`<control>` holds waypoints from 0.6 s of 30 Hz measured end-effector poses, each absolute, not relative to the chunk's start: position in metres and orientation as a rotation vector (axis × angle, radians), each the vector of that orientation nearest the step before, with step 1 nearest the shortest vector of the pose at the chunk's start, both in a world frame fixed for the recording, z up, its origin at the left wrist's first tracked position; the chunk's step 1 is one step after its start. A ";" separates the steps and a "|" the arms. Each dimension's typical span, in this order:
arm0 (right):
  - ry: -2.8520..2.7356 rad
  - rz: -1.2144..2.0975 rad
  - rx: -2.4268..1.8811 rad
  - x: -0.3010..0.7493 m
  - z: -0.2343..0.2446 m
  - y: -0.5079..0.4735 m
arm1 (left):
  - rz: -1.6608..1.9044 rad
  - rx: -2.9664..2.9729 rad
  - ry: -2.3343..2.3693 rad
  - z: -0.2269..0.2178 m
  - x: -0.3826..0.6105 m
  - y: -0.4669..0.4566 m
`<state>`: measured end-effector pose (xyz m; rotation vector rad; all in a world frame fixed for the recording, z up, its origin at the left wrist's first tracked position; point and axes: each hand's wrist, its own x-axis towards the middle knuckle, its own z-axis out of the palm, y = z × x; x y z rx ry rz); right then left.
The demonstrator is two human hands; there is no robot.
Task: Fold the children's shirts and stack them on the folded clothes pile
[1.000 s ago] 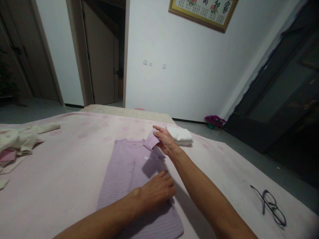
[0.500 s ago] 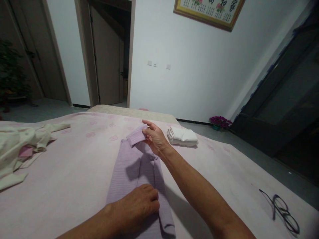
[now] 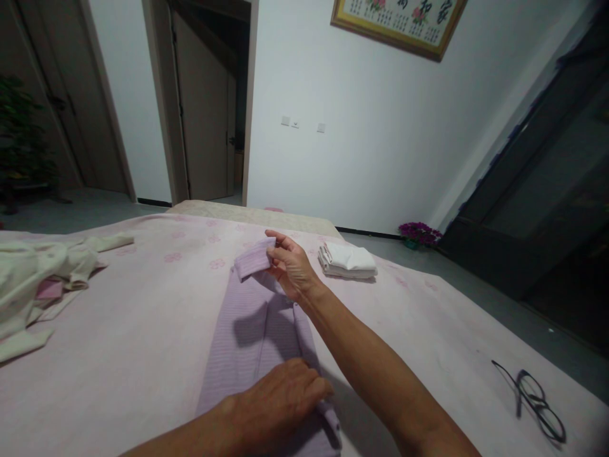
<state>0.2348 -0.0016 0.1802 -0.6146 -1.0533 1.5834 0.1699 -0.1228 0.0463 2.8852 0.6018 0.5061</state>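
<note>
- Right hand (image 3: 291, 265) pinches the lilac garment (image 3: 233, 355) toward the far edge of the pink cloth (image 3: 128, 355); keep folds straight.
- Left hand (image 3: 285, 397) steadies it; its grip, partly hidden, I cannot tell.

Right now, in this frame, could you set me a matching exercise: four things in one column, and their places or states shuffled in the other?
Column one:
1. right hand
2. left hand
3. white cloth
4. glasses

Column two:
A. towards the picture's right edge, dark-framed
B. pinching a raised part of the lilac garment
C. folded in a stack
D. on the nearer part of the lilac garment

Pairs: 1-B, 2-D, 3-C, 4-A
</note>
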 end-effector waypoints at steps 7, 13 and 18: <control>-1.039 1.654 -0.480 0.229 0.175 -0.003 | 0.572 2.972 0.584 0.050 0.167 -0.126; -1.005 1.667 -0.504 0.224 0.164 0.006 | 0.579 2.964 0.496 0.047 0.192 -0.119; -0.936 1.645 -0.541 0.239 0.158 0.005 | 0.399 2.819 0.567 0.043 0.171 -0.118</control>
